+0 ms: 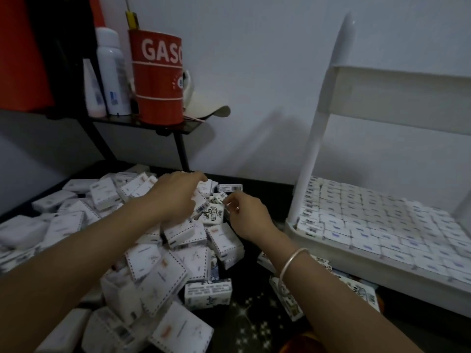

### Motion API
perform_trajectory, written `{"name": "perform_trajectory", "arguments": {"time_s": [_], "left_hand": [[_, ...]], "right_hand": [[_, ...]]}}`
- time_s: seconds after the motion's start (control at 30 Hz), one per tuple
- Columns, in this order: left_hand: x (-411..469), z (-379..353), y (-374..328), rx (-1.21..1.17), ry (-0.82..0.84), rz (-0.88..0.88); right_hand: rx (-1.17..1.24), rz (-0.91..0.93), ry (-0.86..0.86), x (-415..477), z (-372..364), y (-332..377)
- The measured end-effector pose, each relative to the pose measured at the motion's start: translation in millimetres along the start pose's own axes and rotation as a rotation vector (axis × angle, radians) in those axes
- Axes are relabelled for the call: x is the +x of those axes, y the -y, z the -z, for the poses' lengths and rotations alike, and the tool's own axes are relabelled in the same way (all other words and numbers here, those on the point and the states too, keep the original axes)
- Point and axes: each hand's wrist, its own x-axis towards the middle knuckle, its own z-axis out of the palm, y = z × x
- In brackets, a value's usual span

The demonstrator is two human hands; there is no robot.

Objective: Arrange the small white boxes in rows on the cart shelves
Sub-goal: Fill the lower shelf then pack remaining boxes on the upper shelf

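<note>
Small white boxes [163, 250], barcoded, ink-printed, heaped loose beneath both hands [175, 197].

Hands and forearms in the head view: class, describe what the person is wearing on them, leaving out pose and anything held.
Both forearms are bare, with no sleeves in view and no gloves. The left hand shows no bracelet or watch. The right hand has a plain, smooth silver-coloured bangle round its wrist. Whether either hand wears a ring cannot be told.

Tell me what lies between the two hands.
In the head view, a small printed box on top of the pile sits between the left hand and right hand.
</note>
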Motion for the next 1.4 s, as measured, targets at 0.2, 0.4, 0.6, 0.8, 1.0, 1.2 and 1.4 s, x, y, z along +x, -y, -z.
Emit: {"name": "perform_trajectory", "arguments": {"time_s": [0.2,0.4,0.6,0.8,1.0,1.2,1.4], "left_hand": [[14.9,-2.7,5.6,0.092,0.081,-0.052],[12.4,-2.3,7.9,-0.109,-0.047,-0.062],[7.4,11.5,-2.4,-0.616,-0.052,-0.037],[4.7,29.3,-54.1,-0.920,0.239,-0.128],[5.0,41.7,-128.9,-0.984,0.533,-0.229],[25.3,28.2,-213.9,-1.126,0.692,-0.328],[55.9,-0.1,-285.2,-1.195,0.567,-0.271]], "right_hand": [[-0.028,-0.077,0.147,9.2,-10.5,4.5],[0.108,-0.216,0.177,14.9,-20.0,8.1],[0.173,-0.073,-0.016,2.3,9.5,2.8],[0.366,-0.115,-0.051,-35.8,65.8,-24.5],[0.383,-0.206,-0.097,-89.3,119.6,-71.8],[0.420,-0.377,-0.336,-129.8,176.4,-132.1],[0.439,-0.564,-0.507,-159.3,220.2,-192.1]]}}
